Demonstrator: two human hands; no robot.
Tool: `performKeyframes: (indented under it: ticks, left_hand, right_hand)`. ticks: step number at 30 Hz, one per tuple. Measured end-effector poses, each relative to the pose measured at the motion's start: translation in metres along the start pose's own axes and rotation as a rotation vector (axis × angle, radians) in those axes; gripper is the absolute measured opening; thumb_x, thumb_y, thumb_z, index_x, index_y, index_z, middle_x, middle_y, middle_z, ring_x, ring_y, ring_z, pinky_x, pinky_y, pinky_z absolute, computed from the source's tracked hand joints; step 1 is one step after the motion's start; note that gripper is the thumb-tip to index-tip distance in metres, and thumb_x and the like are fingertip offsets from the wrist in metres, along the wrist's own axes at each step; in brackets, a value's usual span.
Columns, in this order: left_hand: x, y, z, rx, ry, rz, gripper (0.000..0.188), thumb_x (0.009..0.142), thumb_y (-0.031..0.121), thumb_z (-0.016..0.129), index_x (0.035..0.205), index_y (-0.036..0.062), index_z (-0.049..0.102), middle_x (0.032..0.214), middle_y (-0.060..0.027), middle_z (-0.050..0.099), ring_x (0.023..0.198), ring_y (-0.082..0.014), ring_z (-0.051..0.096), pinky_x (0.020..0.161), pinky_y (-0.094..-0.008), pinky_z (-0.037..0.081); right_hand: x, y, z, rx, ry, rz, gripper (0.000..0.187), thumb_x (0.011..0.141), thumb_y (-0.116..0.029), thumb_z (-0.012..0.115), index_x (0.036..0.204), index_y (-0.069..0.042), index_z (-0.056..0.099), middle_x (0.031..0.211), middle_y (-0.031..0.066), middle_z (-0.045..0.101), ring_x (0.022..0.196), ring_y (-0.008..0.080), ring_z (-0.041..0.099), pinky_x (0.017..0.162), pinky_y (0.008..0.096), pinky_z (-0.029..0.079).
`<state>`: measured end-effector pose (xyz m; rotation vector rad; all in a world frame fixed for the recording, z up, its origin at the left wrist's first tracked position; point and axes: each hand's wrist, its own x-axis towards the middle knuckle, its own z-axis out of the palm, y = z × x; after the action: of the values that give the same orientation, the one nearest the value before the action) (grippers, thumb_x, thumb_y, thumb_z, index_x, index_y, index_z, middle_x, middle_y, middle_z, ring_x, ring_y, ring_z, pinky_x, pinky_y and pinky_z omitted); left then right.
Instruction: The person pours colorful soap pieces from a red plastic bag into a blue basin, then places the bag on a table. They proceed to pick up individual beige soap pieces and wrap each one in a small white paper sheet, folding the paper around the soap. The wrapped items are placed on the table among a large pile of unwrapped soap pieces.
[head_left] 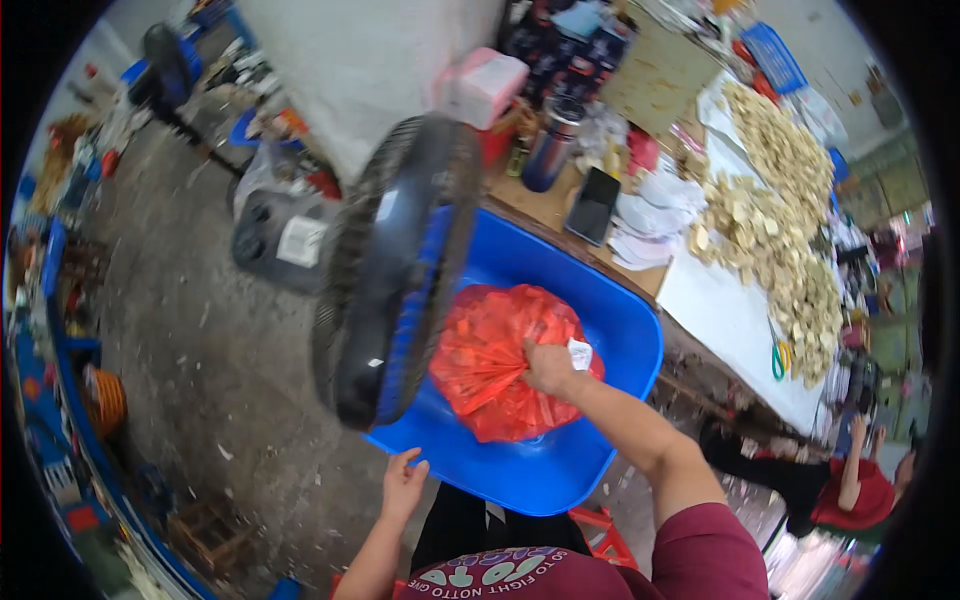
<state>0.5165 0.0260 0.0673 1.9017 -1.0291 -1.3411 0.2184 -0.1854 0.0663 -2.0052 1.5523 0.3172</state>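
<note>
A full red plastic bag point(490, 345) sits inside a large blue tub point(625, 345) in front of me. My right hand point(553, 367) is closed round the gathered neck of the bag. A small white label point(579, 354) lies against the bag beside that hand. Just outside the tub's near left rim, my left hand point(404, 480) is held with its fingers apart and nothing in them. A black and blue standing fan point(385, 270) rises between me and the tub's left side, covering part of the rim.
On the table at right are a phone point(593, 205), a metal tumbler point(553, 143), white papers point(655, 212) and a heap of pale, flat pieces point(770, 230). Behind the fan lies its grey base point(280, 240). Another person point(855, 490) is at far right. An orange basket point(105, 402) stands left.
</note>
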Motion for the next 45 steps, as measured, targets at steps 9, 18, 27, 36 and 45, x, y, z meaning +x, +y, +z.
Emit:
performKeyframes:
  ticks: [9,18,27,36,45]
  left_hand:
    - [-0.189,-0.181,-0.098,-0.147,0.528,-0.335,0.025,0.085,0.012,0.066,0.106,-0.0011,0.065,0.084,-0.0079,0.067,0.073,-0.0146,0.063,0.067,-0.0281,0.051]
    - [-0.317,-0.266,-0.022,-0.398,0.463,-0.854,0.022,0.083,0.014,0.066,0.096,-0.0031,0.066,0.079,-0.0076,0.066,0.060,-0.0156,0.059,0.049,-0.0293,0.049]
    - [-0.263,-0.293,-0.080,-0.416,0.377,-0.710,0.028,0.084,0.019,0.066,0.104,-0.0014,0.067,0.078,-0.0070,0.065,0.063,-0.0156,0.061,0.055,-0.0303,0.054]
    - [-0.233,-0.334,-0.222,-0.708,0.432,-0.954,0.031,0.091,0.022,0.062,0.114,0.0023,0.058,0.080,-0.0071,0.063,0.065,-0.0183,0.063,0.053,-0.0302,0.053]
    - [-0.176,-0.331,-0.291,-0.813,0.482,-1.252,0.030,0.093,0.026,0.061,0.115,0.0065,0.056,0.081,-0.0073,0.063,0.063,-0.0202,0.064,0.051,-0.0304,0.051]
  right_hand:
    - [-0.101,-0.060,-0.062,-0.034,0.046,-0.204,0.029,0.071,-0.022,0.067,0.088,0.000,0.058,0.075,0.0228,0.064,0.074,0.0411,0.064,0.069,0.0496,0.050]
    - [-0.203,-0.162,-0.091,0.347,0.072,-0.367,0.019,0.069,-0.004,0.064,0.087,0.002,0.059,0.069,0.0081,0.056,0.064,0.0108,0.053,0.056,0.0272,0.043]
    - [-0.180,-0.364,-0.040,0.594,-0.105,-0.685,0.029,0.070,-0.011,0.067,0.097,-0.001,0.064,0.078,0.0182,0.066,0.073,0.0304,0.067,0.066,0.0389,0.053]
    - [0.005,-0.517,0.099,0.547,-0.235,-0.560,0.028,0.068,-0.012,0.066,0.095,-0.002,0.062,0.082,0.0217,0.066,0.081,0.0389,0.065,0.072,0.0484,0.050]
    - [0.306,-0.532,0.316,0.245,-0.128,-0.179,0.032,0.068,-0.024,0.073,0.091,-0.003,0.064,0.090,0.0201,0.066,0.086,0.0376,0.065,0.076,0.0461,0.052]
